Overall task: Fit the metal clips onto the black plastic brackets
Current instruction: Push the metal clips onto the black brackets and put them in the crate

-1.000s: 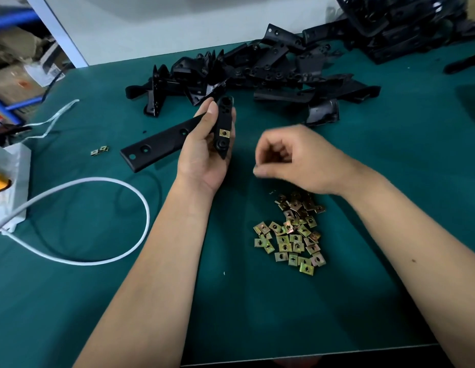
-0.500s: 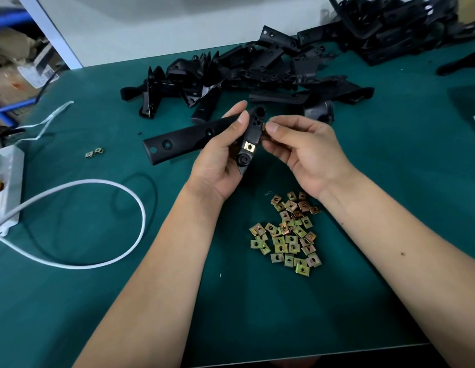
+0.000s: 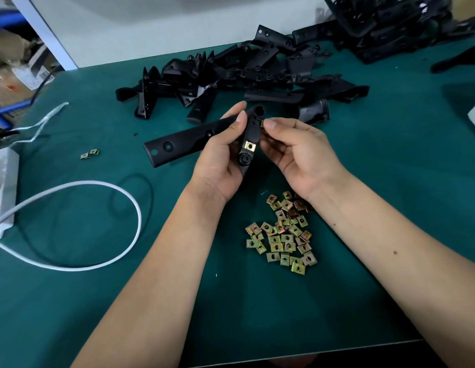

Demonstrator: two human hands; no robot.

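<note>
Left hand (image 3: 220,166) grips matte black bracket (image 3: 183,139); right hand (image 3: 297,152) apparently pinches brass-toned clip (image 3: 262,124) at edge

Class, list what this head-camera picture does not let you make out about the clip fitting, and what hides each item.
- Second clip: head view, nearly all hidden by the right hand fingertips.
- Bracket middle: covered by the left hand.
- Far bracket pile: cut off by the top edge.
- Loose clips: partly under the right wrist.
</note>
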